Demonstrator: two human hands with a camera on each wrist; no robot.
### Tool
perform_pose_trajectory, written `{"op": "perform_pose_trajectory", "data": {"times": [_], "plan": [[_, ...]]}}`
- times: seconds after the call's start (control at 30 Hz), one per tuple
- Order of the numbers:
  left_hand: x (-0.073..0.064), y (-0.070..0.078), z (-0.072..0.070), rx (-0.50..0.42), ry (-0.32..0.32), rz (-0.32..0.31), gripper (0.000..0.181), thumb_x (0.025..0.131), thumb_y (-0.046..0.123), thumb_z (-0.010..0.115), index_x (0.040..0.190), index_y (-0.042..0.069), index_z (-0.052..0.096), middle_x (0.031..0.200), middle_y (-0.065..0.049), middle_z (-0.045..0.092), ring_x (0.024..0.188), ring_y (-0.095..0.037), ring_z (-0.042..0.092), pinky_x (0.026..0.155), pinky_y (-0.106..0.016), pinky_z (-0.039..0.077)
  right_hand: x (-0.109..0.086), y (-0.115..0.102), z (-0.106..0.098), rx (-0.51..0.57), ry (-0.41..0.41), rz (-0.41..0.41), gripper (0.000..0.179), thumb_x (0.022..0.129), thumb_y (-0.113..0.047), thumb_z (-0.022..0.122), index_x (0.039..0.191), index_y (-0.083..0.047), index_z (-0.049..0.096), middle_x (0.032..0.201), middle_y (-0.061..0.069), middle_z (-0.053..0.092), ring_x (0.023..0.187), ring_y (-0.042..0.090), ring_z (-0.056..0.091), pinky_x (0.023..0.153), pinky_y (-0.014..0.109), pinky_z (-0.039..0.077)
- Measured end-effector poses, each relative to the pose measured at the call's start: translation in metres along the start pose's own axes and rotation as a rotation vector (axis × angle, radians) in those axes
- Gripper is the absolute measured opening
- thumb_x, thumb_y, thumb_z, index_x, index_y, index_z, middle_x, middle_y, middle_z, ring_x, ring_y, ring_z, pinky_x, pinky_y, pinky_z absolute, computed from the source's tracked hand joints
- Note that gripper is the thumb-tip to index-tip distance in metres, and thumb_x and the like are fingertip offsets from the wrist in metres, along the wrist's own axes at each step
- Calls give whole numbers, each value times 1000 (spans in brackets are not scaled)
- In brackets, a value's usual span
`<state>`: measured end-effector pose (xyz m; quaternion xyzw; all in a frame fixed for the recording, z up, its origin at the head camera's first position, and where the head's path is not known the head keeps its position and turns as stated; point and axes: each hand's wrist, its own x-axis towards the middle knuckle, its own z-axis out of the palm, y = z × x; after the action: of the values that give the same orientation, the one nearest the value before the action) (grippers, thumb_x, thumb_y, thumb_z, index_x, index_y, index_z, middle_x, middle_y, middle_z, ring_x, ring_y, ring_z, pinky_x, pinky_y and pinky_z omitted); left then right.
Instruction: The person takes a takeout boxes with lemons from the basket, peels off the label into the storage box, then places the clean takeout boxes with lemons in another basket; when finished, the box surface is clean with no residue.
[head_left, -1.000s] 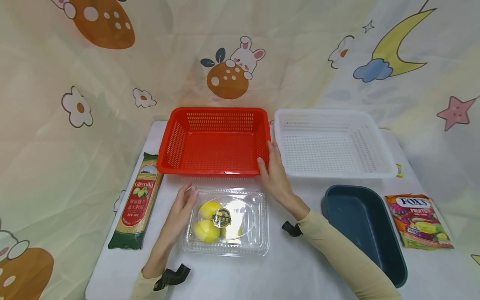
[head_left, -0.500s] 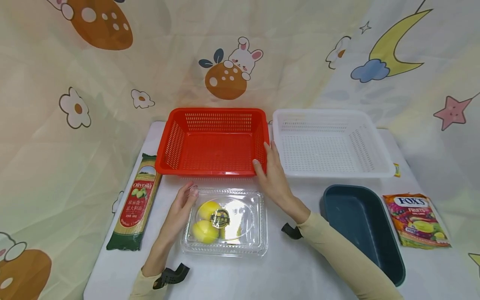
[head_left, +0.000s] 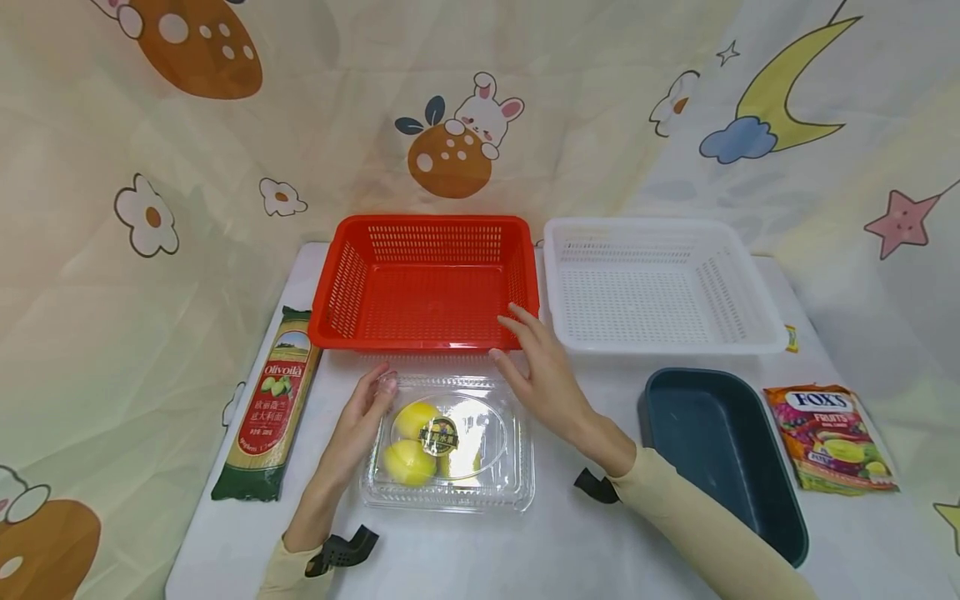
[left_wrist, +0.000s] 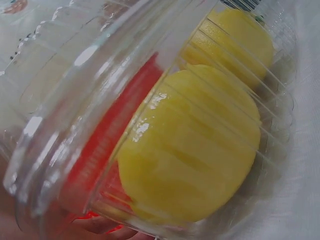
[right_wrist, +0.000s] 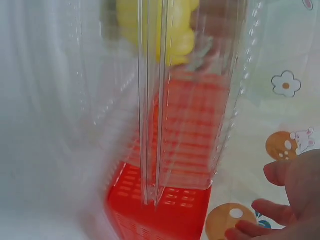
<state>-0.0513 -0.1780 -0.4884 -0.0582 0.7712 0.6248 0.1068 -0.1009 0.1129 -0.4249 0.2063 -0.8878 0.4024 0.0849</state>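
A clear plastic clamshell box [head_left: 480, 492] with lemons [head_left: 409, 462] inside lies closed on the table, a round dark label on its lid. My left hand [head_left: 352, 429] is at the box's far left corner, fingers loosely bent; whether they touch it cannot be told. Through the box wall, the left wrist view shows a lemon [left_wrist: 192, 145] up close. Behind the box stands a red basket [head_left: 423, 343]. My right hand [head_left: 547, 379], fingers spread and holding nothing, hovers between the basket's front right corner and the box. The right wrist view also shows those loose fingers [right_wrist: 277, 212].
A white basket [head_left: 667, 346] stands right of the red one. Nearer, at right, are a dark blue-green tray [head_left: 720, 458] and a FOX'S candy bag [head_left: 831, 437]. An Olivoilà spaghetti pack [head_left: 268, 408] lies at left. A small yellow wrapper [head_left: 791, 338] lies beside the white basket.
My right hand has come off the red basket's right side and drawn back toward the box, its fingers spreading. The left hand has stayed by the box corner.
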Motion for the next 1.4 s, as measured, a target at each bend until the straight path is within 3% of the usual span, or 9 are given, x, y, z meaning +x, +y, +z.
{"op": "perform_pose_trajectory", "data": {"times": [0.07, 0.17, 0.3, 0.4, 0.8, 1.4], "plan": [[0, 0, 0, -3, -1, 2, 66, 104, 50, 50, 158, 20, 28, 165, -8, 33, 157, -32, 20, 124, -57, 23, -6, -5, -1, 15, -15, -34, 52, 98, -24, 67, 144, -7, 52, 155, 8, 46, 143, 26, 44, 117, 53, 39], [0, 0, 0, -7, -6, 7, 65, 104, 49, 51, 158, 21, 29, 164, -8, 33, 157, -32, 20, 124, -57, 24, -14, -13, -1, 58, -47, -66, 45, 97, -17, 69, 139, -5, 57, 134, 6, 62, 122, 22, 60, 104, 43, 52], [0, -1, 0, -9, -13, 14, 65, 104, 49, 51, 158, 21, 29, 165, -7, 33, 157, -31, 20, 124, -58, 23, -23, -27, 1, 122, -138, -18, 32, 97, -16, 68, 128, -6, 65, 102, -2, 69, 88, 10, 64, 79, 26, 59], [0, -1, 0, -12, -14, 13, 65, 104, 49, 51, 158, 22, 29, 164, -7, 34, 156, -31, 21, 124, -57, 24, -28, -37, 3, 128, -215, 47, 27, 97, -18, 69, 121, -7, 69, 93, -5, 69, 82, 6, 62, 75, 21, 57], [0, -2, 0, -26, -18, 22, 66, 104, 50, 51, 158, 21, 29, 165, -9, 33, 155, -32, 26, 123, -56, 26, -32, -48, 16, 98, -369, 98, 28, 96, -20, 71, 117, -3, 71, 92, -1, 73, 81, 8, 65, 75, 24, 58], [0, -4, 0, -16, -5, 26, 66, 103, 50, 52, 158, 19, 30, 163, -9, 35, 153, -33, 29, 121, -58, 28, -32, -52, 24, 122, -394, 72, 31, 95, -19, 71, 119, 1, 70, 95, 1, 76, 84, 11, 70, 76, 24, 59]]}}
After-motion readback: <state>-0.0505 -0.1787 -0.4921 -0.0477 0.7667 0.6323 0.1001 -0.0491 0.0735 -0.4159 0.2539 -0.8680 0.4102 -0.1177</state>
